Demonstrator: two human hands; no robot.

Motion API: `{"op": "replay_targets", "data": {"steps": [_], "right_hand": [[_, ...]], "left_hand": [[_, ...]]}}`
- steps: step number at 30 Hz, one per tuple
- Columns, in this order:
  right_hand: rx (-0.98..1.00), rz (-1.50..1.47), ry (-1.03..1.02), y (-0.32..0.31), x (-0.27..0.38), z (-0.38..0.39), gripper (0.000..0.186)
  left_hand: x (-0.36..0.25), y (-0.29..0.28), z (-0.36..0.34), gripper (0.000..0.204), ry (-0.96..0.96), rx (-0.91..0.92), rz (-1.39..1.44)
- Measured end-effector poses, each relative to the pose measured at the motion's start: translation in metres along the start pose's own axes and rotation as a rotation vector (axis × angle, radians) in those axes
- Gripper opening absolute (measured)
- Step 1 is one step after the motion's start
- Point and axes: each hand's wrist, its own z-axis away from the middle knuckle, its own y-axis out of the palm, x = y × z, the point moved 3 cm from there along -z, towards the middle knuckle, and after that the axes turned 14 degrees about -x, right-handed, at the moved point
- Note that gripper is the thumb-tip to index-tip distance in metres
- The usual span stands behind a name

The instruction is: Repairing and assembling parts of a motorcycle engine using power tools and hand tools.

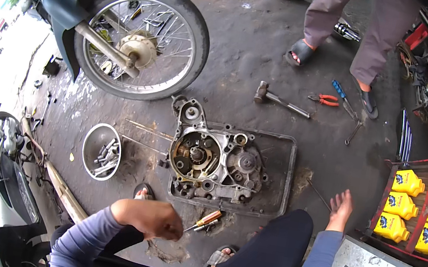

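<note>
On the dark tray (pixel 291 172), mid-floor below the front wheel (pixel 137 50): engine case (pixel 225 163), open side up. Left hand (pixel 154 220) near the screwdriver (pixel 208 218), blurred, fingers look curled; can't tell if it grips anything. Right hand (pixel 340 210) open, fingers spread, just beside a thin rod (pixel 318 194); contact unclear. Case reads as heavy, rigid, probably oily, so slippery. Best hold: both hands, opposite ends, on thick outer metal. Keep off the opening's rim and the exposed gear (pixel 197 155); likely easiest to nick.
</note>
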Motion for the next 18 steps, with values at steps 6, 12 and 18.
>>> {"op": "replay_targets", "data": {"steps": [6,12,18], "right_hand": [[0.443,0.142,-0.466,0.077,0.042,0.236,0.024],[0.529,0.14,-0.452,0.071,0.017,0.226,0.022],[0.463,0.092,-0.412,0.058,0.022,0.208,0.019]], "left_hand": [[-0.07,-0.119,-0.103,0.017,0.315,-0.576,-0.676],[-0.044,-0.126,-0.162,0.015,0.38,-0.305,-1.086],[-0.051,-0.131,-0.168,0.014,0.392,-0.176,-1.125]]}}
